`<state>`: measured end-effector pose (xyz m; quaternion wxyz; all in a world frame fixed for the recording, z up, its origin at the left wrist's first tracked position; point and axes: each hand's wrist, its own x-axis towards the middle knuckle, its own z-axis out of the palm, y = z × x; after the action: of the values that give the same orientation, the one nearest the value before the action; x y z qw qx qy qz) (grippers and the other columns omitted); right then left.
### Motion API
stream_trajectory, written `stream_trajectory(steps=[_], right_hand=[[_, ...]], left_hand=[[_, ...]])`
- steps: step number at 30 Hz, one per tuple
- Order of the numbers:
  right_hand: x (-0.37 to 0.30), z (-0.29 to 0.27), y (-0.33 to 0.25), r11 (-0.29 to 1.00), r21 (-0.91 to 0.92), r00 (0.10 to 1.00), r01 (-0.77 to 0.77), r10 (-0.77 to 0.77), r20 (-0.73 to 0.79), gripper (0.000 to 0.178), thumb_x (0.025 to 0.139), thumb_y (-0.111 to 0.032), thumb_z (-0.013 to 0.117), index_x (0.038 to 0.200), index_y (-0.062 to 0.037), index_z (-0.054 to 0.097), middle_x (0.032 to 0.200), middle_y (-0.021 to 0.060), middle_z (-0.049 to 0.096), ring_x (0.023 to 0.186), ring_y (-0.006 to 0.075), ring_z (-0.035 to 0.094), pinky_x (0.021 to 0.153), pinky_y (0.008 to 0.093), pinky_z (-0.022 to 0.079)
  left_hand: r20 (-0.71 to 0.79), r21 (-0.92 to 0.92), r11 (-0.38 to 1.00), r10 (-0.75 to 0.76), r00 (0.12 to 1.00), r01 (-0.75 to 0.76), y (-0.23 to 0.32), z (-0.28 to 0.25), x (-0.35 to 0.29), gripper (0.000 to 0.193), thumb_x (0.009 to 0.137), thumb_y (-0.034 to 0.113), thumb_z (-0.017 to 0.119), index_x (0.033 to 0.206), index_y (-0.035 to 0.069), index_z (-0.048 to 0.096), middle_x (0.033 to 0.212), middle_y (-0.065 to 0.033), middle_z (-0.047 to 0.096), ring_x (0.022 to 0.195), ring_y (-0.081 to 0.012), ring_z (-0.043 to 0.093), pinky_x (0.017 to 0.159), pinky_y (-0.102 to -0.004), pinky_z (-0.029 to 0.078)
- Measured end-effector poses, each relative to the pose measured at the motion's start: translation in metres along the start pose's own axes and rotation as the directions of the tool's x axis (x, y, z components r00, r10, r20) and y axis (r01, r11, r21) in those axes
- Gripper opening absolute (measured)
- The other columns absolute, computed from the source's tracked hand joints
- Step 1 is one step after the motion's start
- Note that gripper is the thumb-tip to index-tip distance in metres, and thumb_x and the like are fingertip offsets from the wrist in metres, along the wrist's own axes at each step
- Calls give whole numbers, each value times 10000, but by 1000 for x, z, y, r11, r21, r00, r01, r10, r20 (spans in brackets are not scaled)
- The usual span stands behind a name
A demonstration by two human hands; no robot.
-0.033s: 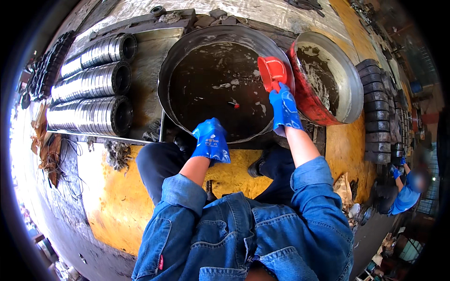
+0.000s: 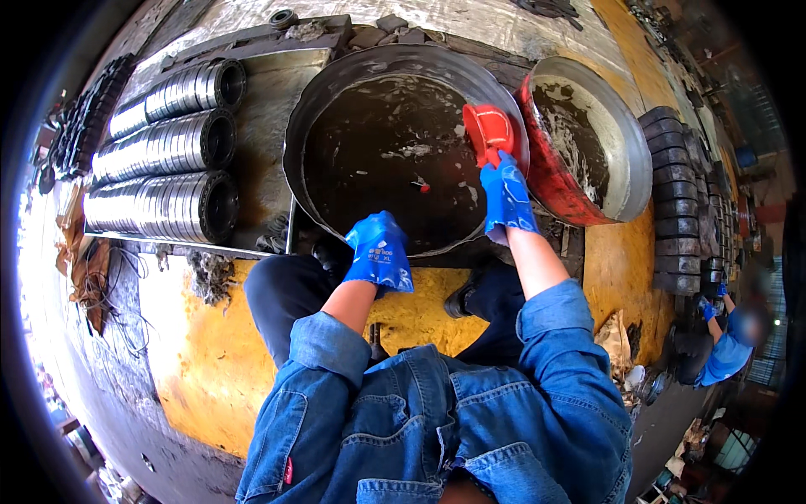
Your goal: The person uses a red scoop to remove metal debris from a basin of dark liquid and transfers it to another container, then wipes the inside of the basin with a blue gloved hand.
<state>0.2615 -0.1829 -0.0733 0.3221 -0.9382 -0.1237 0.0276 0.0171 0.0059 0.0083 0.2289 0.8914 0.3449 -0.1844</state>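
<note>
A red plastic scoop (image 2: 489,130) is over the right side of a wide round metal tub (image 2: 294,168), beside its inner wall. My right hand (image 2: 507,191), in a blue rubber glove, is closed round the scoop's handle. Brown, murky liquid (image 2: 378,126) with pale foam patches fills the tub, and a small red object (image 2: 425,188) shows in it. My left hand (image 2: 377,249), gloved the same, is curled at the tub's near rim. What its fingers hold, if anything, is hidden.
Right of the tub, a red metal drum (image 2: 550,164) holds foamy liquid. On the left, three rows of shiny metal rings (image 2: 159,151) lie in a metal tray (image 2: 264,168). Dark rings (image 2: 676,202) are stacked at far right, near another person (image 2: 726,349) in blue.
The red scoop and my right hand have shifted very slightly, and the foam has drifted a little. My left hand stays in place.
</note>
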Motion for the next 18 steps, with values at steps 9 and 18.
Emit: stream_trajectory(steps=[9,18], right_hand=[[-83,3,-117,730,568,866,-380,66,495,368,921,-265,646,1218,-50,610,947,14,653,766,131,642,610,278,479],[-80,46,-103,-406,633,649,-659,119,751,220,906,-67,636,1095,37,593,756,135,615,739,226,701,571,264,563]], left_hand=[[-24,-36,999,22,999,-23,-11,-5,-7,230,766,219,698,957,95,733,1027,-185,723,982,-374,693,803,-460,560],[7,17,999,-28,1000,28,-5,-4,-1,258,804,269,709,1020,135,753,1071,-140,731,1029,-356,692,832,-455,564]])
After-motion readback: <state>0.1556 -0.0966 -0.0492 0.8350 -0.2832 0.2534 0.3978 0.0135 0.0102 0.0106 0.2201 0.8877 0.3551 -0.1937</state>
